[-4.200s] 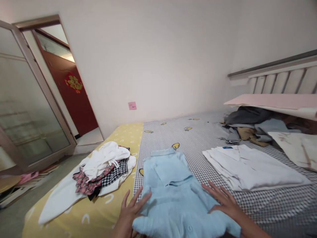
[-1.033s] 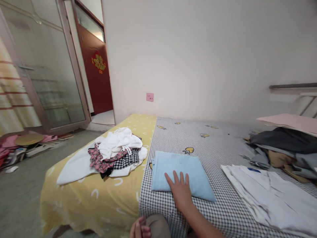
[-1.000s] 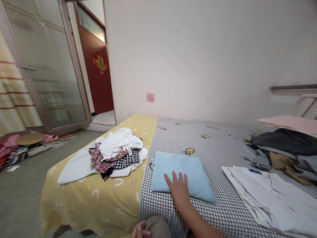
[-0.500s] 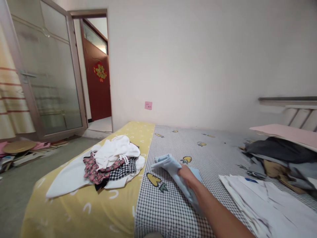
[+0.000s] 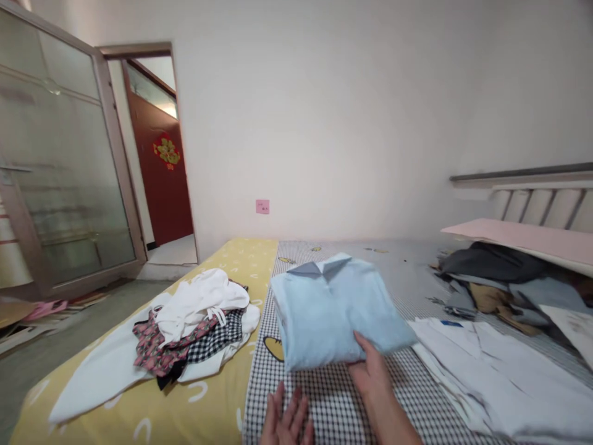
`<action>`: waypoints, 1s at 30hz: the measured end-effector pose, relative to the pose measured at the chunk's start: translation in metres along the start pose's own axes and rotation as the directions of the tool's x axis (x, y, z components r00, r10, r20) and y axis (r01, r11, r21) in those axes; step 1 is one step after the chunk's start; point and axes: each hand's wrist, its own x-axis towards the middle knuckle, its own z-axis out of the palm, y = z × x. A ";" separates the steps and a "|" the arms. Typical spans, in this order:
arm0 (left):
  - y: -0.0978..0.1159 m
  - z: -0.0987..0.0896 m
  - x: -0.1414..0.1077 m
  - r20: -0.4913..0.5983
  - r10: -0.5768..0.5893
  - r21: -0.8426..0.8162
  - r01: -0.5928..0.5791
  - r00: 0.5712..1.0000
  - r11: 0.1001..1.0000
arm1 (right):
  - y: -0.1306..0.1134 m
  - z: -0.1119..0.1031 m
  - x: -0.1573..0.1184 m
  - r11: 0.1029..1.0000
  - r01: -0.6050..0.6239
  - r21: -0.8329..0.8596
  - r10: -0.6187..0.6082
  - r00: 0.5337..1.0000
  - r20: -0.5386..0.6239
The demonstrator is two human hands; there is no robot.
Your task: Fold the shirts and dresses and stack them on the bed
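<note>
While shirt (image 5: 333,309) in hand (image 5: 373,374), note (image 5: 262,206) unreadable.

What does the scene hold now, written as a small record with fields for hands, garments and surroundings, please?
Right hand: grips the near edge of the blue shirt
Left hand: open, palm up, holding nothing
Blue shirt: folded, collar at the far side
Left side: loose clothes pile on yellow cloth
Right side: folded white shirt on checked cloth
Wall: pink note
</note>
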 end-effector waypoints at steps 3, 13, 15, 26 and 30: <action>-0.001 0.000 -0.012 -0.062 -0.035 0.003 0.035 0.997 0.999 | 0.041 -0.064 -0.031 0.977 -0.103 0.187 0.139 0.971 -0.192; 0.001 0.038 -0.031 -0.217 0.004 0.211 0.043 0.976 0.977 | 0.012 -0.155 -0.060 0.924 -0.299 0.240 0.284 0.954 0.093; -0.003 0.047 -0.027 -0.247 0.045 0.274 0.026 0.968 0.961 | 0.000 -0.168 -0.054 0.925 -0.275 0.261 0.266 0.961 0.071; 0.010 0.048 -0.028 -0.192 0.287 0.584 -0.125 0.939 0.802 | -0.021 -0.157 -0.044 0.928 -0.371 -0.044 0.367 0.927 -0.080; 0.024 -0.016 -0.036 -0.288 0.348 0.701 -0.052 0.892 0.711 | -0.038 -0.188 -0.041 0.906 -0.305 -0.292 0.274 0.951 -0.143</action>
